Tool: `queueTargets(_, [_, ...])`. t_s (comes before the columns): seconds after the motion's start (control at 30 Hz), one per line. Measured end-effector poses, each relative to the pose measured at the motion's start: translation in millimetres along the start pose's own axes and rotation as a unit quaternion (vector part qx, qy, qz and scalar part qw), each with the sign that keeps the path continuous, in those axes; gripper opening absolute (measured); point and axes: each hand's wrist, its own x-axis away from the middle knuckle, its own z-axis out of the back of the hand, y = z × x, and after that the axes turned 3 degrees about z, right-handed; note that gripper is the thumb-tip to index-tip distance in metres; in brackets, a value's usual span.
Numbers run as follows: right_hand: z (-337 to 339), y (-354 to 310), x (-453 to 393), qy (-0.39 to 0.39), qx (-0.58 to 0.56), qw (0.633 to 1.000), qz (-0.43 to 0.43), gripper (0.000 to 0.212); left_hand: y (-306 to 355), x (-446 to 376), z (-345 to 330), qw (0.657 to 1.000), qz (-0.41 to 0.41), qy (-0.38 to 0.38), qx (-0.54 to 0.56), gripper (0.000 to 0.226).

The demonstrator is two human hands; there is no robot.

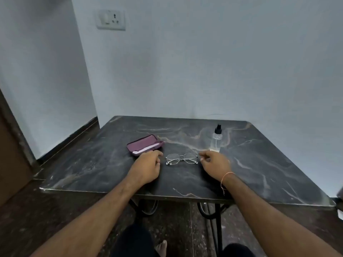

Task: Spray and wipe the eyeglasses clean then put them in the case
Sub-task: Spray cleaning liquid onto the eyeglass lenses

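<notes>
Thin metal-framed eyeglasses (181, 158) lie folded on the dark marble table (259, 164), lenses facing me. My left hand (148, 165) rests just left of them, fingers loosely curled, holding nothing. On the other side my right hand (213, 162) sits with its fingertips close to the frame's right hinge, apart from it. A maroon glasses case (144, 144) lies open behind my left hand, with a pale cloth strip inside. A clear spray bottle (216, 139) with a black nozzle stands upright behind my right hand.
The table stands against a pale wall with a switch socket (111, 19) high up. Its front edge is near my knees, with black metal legs (219, 219) below. Dark stone floor lies to the left.
</notes>
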Motion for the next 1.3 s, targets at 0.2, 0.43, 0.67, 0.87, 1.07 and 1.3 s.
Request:
queueTargets(0.2, [-2.1, 5.1, -15.6, -0.036, -0.037, 0.999, -0.009, 0.011, 4.3, -20.5, -12.0, 1.000, 0.010, -0.009, 0.003, 0.026])
queueTargets(0.43, [-15.7, 27.2, -21.3, -0.028, -0.201, 0.979, 0.018, 0.022, -3.2, -19.4, -32.0, 0.996, -0.034, 0.041, 0.073, 0.013])
queueTargets(0.67, [-1.8, 15.9, -9.1, -0.013, -0.385, 0.921, 0.059, 0.011, 3.9, -16.3, -24.9, 0.941, -0.018, 0.051, 0.334, 0.012])
queueTargets(0.87, [0.9, -3.4, -13.4, 0.025, -0.489, 0.871, 0.028, 0.021, 20.2, -39.4, -20.4, 0.884, 0.032, 0.046, 0.464, 0.018])
queueTargets(1.07, [-9.9, -6.7, -37.5, 0.017, -0.528, 0.849, 0.000, 0.018, 30.4, -58.0, -24.8, 0.863, 0.042, 0.012, 0.503, 0.023])
queueTargets(1.3, [-14.1, 2.8, -44.0, 0.004, -0.505, 0.863, 0.030, 0.028, 25.3, -58.7, -36.7, 0.911, -0.016, -0.014, 0.411, 0.030])
